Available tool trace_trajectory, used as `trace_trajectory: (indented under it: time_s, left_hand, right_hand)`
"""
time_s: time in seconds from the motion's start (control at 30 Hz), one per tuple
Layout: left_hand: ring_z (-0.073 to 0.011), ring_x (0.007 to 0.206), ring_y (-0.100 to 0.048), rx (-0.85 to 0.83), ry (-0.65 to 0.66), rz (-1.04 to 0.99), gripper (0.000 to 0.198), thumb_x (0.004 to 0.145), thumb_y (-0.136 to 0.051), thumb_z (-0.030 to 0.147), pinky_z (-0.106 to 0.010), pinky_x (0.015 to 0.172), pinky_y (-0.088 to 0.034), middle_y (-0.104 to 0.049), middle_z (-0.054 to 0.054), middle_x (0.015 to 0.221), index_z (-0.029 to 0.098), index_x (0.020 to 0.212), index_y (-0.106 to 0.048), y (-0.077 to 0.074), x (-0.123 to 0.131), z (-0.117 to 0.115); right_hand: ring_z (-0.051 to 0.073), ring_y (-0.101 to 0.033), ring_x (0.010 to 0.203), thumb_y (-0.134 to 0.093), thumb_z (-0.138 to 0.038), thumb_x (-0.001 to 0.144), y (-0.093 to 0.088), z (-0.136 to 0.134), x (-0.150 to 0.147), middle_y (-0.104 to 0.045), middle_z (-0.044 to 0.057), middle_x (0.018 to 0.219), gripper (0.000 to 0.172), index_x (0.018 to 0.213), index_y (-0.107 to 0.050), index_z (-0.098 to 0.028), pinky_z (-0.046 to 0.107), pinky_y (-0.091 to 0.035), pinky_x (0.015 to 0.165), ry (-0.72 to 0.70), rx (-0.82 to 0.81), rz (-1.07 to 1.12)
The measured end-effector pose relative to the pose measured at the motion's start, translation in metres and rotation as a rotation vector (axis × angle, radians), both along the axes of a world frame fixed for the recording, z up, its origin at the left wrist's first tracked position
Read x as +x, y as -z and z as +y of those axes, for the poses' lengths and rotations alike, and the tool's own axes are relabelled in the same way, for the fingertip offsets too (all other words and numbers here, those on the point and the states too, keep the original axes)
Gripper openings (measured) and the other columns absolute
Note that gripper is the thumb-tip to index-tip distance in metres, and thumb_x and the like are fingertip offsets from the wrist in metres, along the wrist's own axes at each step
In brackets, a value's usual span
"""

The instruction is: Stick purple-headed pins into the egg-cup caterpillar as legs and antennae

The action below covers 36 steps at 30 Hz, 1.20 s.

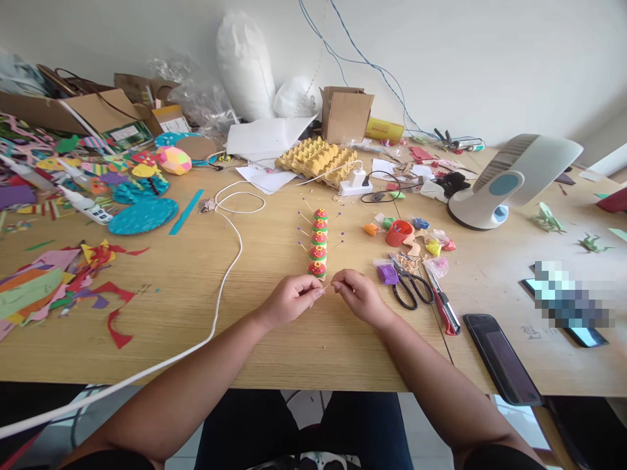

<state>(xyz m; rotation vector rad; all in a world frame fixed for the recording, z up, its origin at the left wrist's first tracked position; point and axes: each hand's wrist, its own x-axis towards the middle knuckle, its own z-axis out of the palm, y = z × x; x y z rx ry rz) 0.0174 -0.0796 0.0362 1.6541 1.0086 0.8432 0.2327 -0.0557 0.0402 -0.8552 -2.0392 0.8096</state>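
Note:
A small caterpillar-like figure (318, 241) made of red, green and yellow clay segments lies on the wooden table (274, 339), with thin purple-tipped pins sticking out on both sides. Just in front of its near end, my left hand (290, 299) and my right hand (356, 292) meet. Both hands pinch a thin stick (327, 286) between their fingertips.
Black-handled scissors (413, 288), a red utility knife (445, 305) and small bags of coloured clay (386, 273) lie right of my hands. A phone (501, 358) rests near the front edge, a white fan (509, 179) beyond it. A white cable (230, 261) and paper scraps (59, 284) lie left.

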Motion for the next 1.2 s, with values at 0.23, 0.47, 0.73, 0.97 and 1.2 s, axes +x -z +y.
trace_trajectory:
  time_s: [0.23, 0.47, 0.73, 0.97, 1.2]
  left_hand:
    - [-0.0082, 0.055, -0.043, -0.13, 0.083, -0.079, 0.032, 0.097, -0.054, 0.044, -0.022, 0.055, -0.034, -0.051, 0.004, 0.059, 0.015, 0.089, -0.066, 0.0005, -0.0037, 0.0042]
    - [-0.0085, 0.056, -0.045, -0.097, 0.059, -0.081, 0.031, 0.097, -0.055, 0.044, -0.022, 0.055, -0.035, -0.051, 0.004, 0.06, 0.015, 0.09, -0.065, 0.0009, -0.0034, 0.0029]
    - [-0.0079, 0.054, -0.04, -0.023, -0.027, -0.049, 0.028, 0.096, -0.055, 0.04, -0.021, 0.053, -0.033, -0.046, 0.005, 0.06, 0.017, 0.081, -0.056, 0.0011, -0.0005, 0.001]
    - [-0.0087, 0.059, -0.038, 0.142, -0.045, 0.06, 0.024, 0.095, -0.053, 0.032, -0.022, 0.057, -0.031, -0.045, 0.004, 0.065, 0.017, 0.078, -0.055, 0.003, 0.0003, -0.0003]
    - [-0.0087, 0.059, -0.037, 0.157, -0.053, 0.103, 0.022, 0.094, -0.053, 0.03, -0.022, 0.057, -0.03, -0.045, 0.005, 0.063, 0.017, 0.076, -0.054, 0.0029, 0.0015, -0.0022]
  right_hand:
    - [0.016, -0.056, 0.072, -0.046, -0.036, 0.102, -0.0021, 0.0008, 0.0024, -0.063, 0.005, 0.078, 0.025, 0.087, -0.059, -0.022, 0.028, -0.045, 0.068, -0.031, 0.047, -0.008]
    - [0.017, -0.055, 0.072, -0.049, -0.038, 0.1, -0.0035, -0.0009, 0.0024, -0.064, 0.005, 0.079, 0.025, 0.086, -0.061, -0.022, 0.03, -0.046, 0.069, -0.002, -0.02, -0.012]
    - [0.015, -0.055, 0.071, -0.056, -0.031, 0.096, -0.006, -0.004, 0.0024, -0.063, 0.003, 0.079, 0.016, 0.102, -0.066, -0.02, 0.028, -0.044, 0.065, 0.053, -0.008, 0.015]
    - [0.014, -0.057, 0.071, -0.058, -0.028, 0.093, -0.0055, -0.0021, 0.0027, -0.065, 0.003, 0.079, 0.012, 0.089, -0.067, -0.02, 0.029, -0.045, 0.067, 0.059, 0.008, 0.01]
    - [0.013, -0.055, 0.065, -0.057, -0.019, 0.087, 0.0005, 0.0001, 0.0009, -0.063, 0.002, 0.074, 0.01, 0.084, -0.066, -0.02, 0.027, -0.044, 0.062, 0.079, 0.027, 0.011]
